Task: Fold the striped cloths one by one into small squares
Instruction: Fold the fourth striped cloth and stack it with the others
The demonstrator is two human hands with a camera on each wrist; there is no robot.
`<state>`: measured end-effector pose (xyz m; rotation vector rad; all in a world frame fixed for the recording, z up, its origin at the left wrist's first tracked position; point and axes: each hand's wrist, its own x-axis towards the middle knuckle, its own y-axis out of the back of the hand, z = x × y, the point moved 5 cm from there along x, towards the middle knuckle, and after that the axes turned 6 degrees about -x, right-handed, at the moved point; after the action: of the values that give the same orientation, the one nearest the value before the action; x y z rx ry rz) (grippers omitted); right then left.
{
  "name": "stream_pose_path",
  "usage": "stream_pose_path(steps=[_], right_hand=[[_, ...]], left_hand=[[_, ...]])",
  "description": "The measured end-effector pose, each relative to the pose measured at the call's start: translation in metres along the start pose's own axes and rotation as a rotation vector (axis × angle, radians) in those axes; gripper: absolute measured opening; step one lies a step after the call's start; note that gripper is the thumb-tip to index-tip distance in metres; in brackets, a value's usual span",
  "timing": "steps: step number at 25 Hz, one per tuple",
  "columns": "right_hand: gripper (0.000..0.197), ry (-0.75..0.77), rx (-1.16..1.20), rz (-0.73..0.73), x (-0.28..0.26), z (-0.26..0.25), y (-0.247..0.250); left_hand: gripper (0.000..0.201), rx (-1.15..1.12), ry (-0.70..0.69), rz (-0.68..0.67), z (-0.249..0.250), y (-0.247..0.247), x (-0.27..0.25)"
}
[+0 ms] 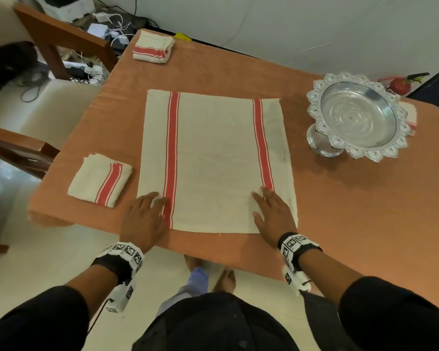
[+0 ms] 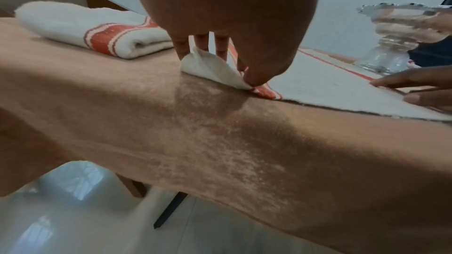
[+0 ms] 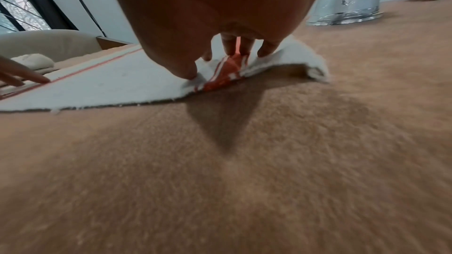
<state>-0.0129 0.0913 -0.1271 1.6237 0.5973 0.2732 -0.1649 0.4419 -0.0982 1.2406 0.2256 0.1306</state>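
Observation:
A cream cloth with two red stripes lies spread flat in the middle of the orange-brown table. My left hand is at its near-left corner. In the left wrist view, thumb and fingers pinch that corner and curl it up off the table. My right hand is at the near-right corner by the red stripe. The right wrist view shows the thumb and fingers pinching the raised edge. Two folded striped cloths lie at the left and far left.
A silver pedestal bowl stands at the right, with another striped cloth partly hidden behind it. Wooden chairs stand off the table's left side, with cables on the floor. A red object lies beyond the bowl.

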Motion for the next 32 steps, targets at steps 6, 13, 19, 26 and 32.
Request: stream_pose_path(steps=[6,13,19,26,32], right_hand=[[0.059,-0.053,-0.035,0.003,-0.025,0.026,0.000],[0.058,-0.100,-0.028,0.010,-0.055,0.055,0.006],[0.060,-0.128,-0.044,-0.022,-0.056,0.066,0.008],[0.054,0.149,0.007,-0.051,-0.012,-0.031,0.026],[0.068,0.256,-0.095,-0.226,0.015,-0.070,0.012]], left_hand=[[0.043,-0.025,0.083,0.060,-0.014,0.009,-0.021],[0.028,-0.011,0.251,0.074,-0.037,0.013,-0.039],[0.038,0.059,0.275,0.086,-0.024,0.021,-0.037],[0.057,0.004,-0.186,-0.057,0.104,-0.014,0.015],[0.070,0.094,-0.200,-0.221,0.141,-0.043,0.039]])
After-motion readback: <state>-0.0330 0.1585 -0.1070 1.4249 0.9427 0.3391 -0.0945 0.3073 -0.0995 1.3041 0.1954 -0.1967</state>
